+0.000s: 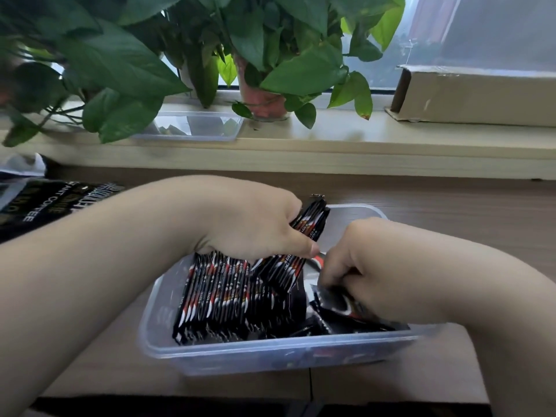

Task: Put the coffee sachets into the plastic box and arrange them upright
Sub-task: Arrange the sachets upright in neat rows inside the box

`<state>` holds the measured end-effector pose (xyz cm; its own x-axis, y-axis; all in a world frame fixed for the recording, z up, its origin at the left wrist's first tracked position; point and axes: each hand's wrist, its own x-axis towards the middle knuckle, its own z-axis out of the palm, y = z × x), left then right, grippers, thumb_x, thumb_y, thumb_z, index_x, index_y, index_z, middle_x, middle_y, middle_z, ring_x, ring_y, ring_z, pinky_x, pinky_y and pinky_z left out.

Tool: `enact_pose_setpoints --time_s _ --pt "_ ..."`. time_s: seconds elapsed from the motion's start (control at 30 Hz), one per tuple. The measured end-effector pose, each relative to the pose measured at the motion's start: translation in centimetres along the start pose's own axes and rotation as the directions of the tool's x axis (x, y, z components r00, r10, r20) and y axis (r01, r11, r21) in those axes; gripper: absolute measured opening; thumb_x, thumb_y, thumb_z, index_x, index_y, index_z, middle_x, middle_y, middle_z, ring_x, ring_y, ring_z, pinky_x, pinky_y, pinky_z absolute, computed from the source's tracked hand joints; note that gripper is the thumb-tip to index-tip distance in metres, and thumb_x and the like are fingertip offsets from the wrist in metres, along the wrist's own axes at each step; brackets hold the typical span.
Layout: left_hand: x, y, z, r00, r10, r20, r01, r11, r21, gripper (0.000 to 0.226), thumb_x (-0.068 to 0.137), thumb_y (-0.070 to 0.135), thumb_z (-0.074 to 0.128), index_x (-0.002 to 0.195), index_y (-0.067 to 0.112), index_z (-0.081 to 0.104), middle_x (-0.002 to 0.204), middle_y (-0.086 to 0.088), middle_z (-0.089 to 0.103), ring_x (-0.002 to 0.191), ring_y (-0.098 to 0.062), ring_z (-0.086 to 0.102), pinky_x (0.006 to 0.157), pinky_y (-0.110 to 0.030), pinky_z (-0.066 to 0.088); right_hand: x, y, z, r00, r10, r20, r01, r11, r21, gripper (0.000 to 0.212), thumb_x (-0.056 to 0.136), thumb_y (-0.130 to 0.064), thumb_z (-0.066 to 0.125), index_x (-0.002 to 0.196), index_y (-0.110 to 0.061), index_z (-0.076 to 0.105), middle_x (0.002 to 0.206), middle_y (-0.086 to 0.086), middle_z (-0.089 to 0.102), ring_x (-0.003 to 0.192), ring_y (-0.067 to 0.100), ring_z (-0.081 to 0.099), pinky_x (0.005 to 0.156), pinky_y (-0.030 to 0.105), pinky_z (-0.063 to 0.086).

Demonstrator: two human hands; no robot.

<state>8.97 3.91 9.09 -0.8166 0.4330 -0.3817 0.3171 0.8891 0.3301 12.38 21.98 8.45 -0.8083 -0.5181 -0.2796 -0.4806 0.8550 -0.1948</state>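
Note:
A clear plastic box sits on the wooden table in front of me. Several black, red and white coffee sachets stand on edge in a packed row in its left half. My left hand grips a bundle of sachets at the far end of that row, thumb pressed over them. My right hand reaches into the box's right half, its fingers curled round loose sachets lying flat there. The box's far right corner is bare.
A black coffee bag lies at the left on the table. On the sill behind stand potted plants, a second clear box and a cardboard box. The table's dark front edge runs along the bottom.

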Motion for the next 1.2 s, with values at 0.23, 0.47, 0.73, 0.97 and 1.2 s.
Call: enact_pose_setpoints --time_s 0.23,0.47,0.73,0.97,1.2 --pt "-1.1 0.3 1.6 0.935 -0.131 -0.329 -0.031 0.895 -0.445 0.061 0.068 0.074 0.055 0.097 0.022 0.069 0.088 -0.011 0.077 0.083 -0.037 0.072 0.083 -0.058 0.059 0.0 0.1 0.2 0.908 0.041 -0.416 0.087 0.955 0.284 0.009 0.085 -0.029 0.063 0.091 -0.025 0.068 0.086 -0.006 0.073 0.074 0.005 0.065 0.066 0.028 0.055" --pt "-1.4 1.7 2.7 0.903 -0.223 -0.366 -0.232 0.463 -0.855 0.024 0.100 0.026 0.061 0.103 0.007 0.075 0.101 -0.014 0.079 0.099 -0.033 0.075 0.098 -0.053 0.055 -0.8 -2.1 0.5 0.841 0.177 -0.511 0.121 0.859 0.497 0.040 0.066 -0.057 0.070 0.096 -0.031 0.068 0.092 -0.013 0.066 0.087 0.000 0.061 0.078 0.023 0.052" --pt "-1.7 2.5 3.1 0.913 -0.284 -0.292 -0.234 0.221 -0.947 0.020 0.095 0.019 0.065 0.100 0.002 0.074 0.097 -0.017 0.080 0.091 -0.028 0.078 0.081 -0.039 0.063 0.0 -2.1 1.7 0.715 0.158 -0.681 0.138 0.923 0.360 0.018 0.072 -0.042 0.071 0.076 -0.025 0.070 0.071 -0.006 0.061 0.071 0.008 0.056 0.064 0.024 0.044" --pt "-2.1 2.4 2.3 0.872 -0.327 -0.365 -0.296 0.244 -0.924 0.016 0.091 0.021 0.070 0.090 0.005 0.069 0.080 -0.018 0.078 0.065 -0.025 0.076 0.060 -0.035 0.064 -0.5 -1.2 1.2 0.763 0.002 -0.647 0.202 0.949 0.241 0.019 0.075 -0.038 0.067 0.078 -0.021 0.073 0.075 -0.008 0.060 0.075 0.009 0.058 0.065 0.030 0.048" --pt "-2.1 2.9 2.4 0.892 -0.270 -0.362 -0.291 0.268 -0.918 0.016 0.092 0.021 0.068 0.086 0.006 0.070 0.086 -0.019 0.079 0.072 -0.026 0.077 0.065 -0.035 0.064 -1.0 -1.4 0.5 0.742 0.098 -0.664 0.106 0.960 0.260 0.035 0.062 -0.054 0.060 0.069 -0.021 0.072 0.069 -0.007 0.061 0.067 0.010 0.058 0.061 0.035 0.051"
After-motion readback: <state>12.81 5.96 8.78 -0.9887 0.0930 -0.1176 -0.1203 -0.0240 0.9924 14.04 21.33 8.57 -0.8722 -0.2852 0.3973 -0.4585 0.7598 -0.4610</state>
